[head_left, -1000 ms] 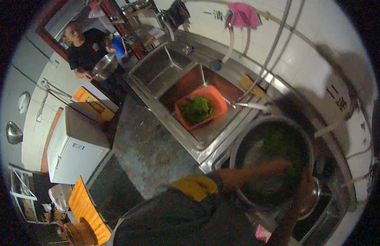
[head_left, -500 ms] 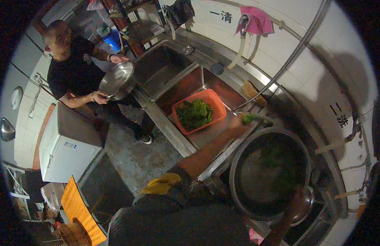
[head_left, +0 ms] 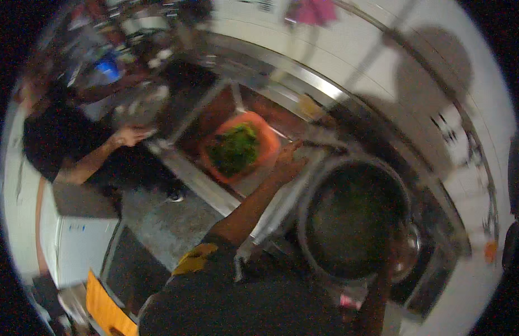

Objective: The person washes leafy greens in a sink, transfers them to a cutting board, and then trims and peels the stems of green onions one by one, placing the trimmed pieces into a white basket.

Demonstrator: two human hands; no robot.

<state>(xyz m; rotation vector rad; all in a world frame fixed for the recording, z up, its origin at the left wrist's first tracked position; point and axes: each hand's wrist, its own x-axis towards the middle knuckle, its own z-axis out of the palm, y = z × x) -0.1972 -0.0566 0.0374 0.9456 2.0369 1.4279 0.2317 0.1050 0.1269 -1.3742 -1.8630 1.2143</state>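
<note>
My left hand (head_left: pixel 293 159) reaches over the sink edge between an orange plastic basin (head_left: pixel 269 134) and a large round metal pot (head_left: pixel 305 235). Its fingers are smeared by motion, and no greens show at them. Leafy greens (head_left: pixel 234 148) lie in a heap inside the basin, which sits in the metal sink (head_left: pixel 186 131). At the pot's near right rim is my right hand (head_left: pixel 402 252), dark and blurred, its fingers hidden. Beside it a shiny metal bowl-like piece (head_left: pixel 412 246) sits against the rim. The pot holds murky dark liquid with a faint green tint.
On the left a person in black (head_left: pixel 58 134) stands at the sink with a metal bowl (head_left: pixel 142 109). A white chest-like appliance (head_left: pixel 83 246) stands below. A pink cloth (head_left: pixel 312 12) hangs on the tiled wall, and a brush (head_left: pixel 310 106) lies on the ledge.
The view has swung, shifting the scene left and blurring it. The small bunch of greens at my left hand no longer shows. My right hand stays by the pot's rim.
</note>
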